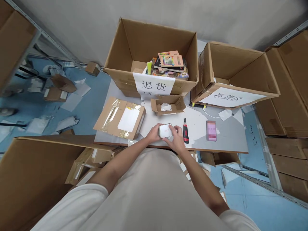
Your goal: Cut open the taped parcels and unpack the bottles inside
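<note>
We held a white box over the table, left hand and right hand pinching its ends, knife just beside

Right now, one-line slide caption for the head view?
Both hands, left hand and right hand, grip a small white box beside a red utility knife.

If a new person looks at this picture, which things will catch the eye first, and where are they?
First, the small white box held between the left hand and right hand, at the near edge of the table. Behind it stands a large open carton with a paper sign, with colourful books inside. A red and black utility knife lies just right of the hands.
</note>
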`<state>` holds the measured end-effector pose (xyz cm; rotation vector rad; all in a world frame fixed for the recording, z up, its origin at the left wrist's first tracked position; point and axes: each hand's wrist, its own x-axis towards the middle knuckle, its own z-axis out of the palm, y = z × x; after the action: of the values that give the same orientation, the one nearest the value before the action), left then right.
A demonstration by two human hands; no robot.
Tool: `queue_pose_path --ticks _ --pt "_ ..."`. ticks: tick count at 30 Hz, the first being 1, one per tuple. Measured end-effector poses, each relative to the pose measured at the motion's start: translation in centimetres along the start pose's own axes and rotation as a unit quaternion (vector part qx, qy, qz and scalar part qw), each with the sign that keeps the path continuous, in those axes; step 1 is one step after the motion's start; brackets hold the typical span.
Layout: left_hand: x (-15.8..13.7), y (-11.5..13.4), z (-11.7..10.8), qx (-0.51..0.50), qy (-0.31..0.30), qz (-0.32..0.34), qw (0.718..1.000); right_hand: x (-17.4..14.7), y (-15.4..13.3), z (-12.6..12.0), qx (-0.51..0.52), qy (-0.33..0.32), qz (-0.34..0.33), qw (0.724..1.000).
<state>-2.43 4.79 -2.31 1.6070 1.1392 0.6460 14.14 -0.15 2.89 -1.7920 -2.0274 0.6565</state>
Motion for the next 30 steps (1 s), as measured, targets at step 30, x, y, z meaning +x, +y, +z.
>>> queue_pose_path --ticks 30 --pt "-1.1 4.2 -5.2 0.176 -0.097 0.208 0.957 2.6 -0.5 -6.0 -0.140 -0.195 -0.281 0.929"
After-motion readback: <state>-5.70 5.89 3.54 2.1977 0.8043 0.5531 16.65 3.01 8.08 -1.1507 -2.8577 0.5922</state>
